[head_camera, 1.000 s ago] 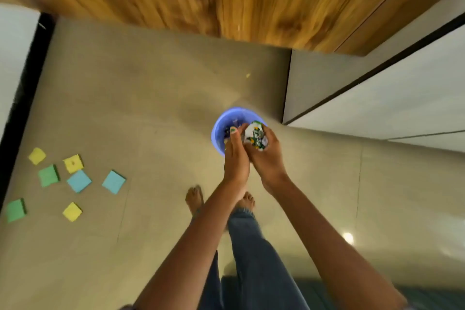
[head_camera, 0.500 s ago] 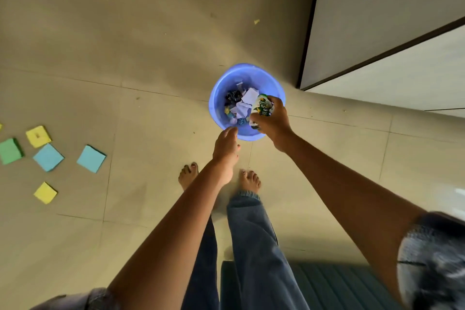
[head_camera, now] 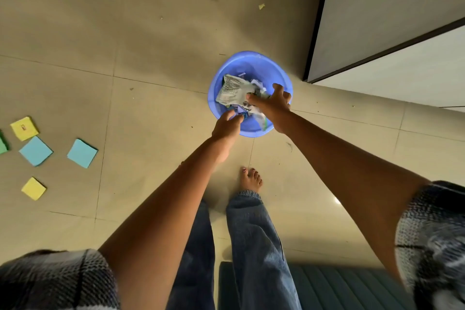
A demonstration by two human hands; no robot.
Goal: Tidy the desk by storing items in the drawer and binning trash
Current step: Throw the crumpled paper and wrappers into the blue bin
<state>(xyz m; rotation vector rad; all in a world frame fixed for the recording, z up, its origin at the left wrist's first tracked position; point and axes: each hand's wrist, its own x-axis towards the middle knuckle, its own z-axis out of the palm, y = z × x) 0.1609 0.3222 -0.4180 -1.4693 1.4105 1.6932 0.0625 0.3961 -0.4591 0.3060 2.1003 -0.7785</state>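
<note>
A round blue bin [head_camera: 251, 63] stands on the tiled floor, partly filled with paper scraps. My right hand [head_camera: 273, 106] hovers over its right side. A crumpled printed wrapper [head_camera: 232, 92] unfolds from under the fingertips and spreads left across the bin's mouth. The thumb is lifted away from the fingers, so the hold looks loose. My left hand [head_camera: 226, 128] hangs at the bin's near rim with its fingers curled and nothing clearly in them.
Several yellow, blue and green sticky-note squares [head_camera: 81, 153] lie on the floor at the left. A white cabinet [head_camera: 392, 20] with dark edging rises at the right. My bare foot [head_camera: 250, 180] stands just short of the bin, and a teal ribbed surface [head_camera: 339, 287] lies below.
The view has dropped toward the bin. My right hand has moved over it and loosened, and the balled wrapper has unfolded. My left hand has come away from the wrapper to the near rim.
</note>
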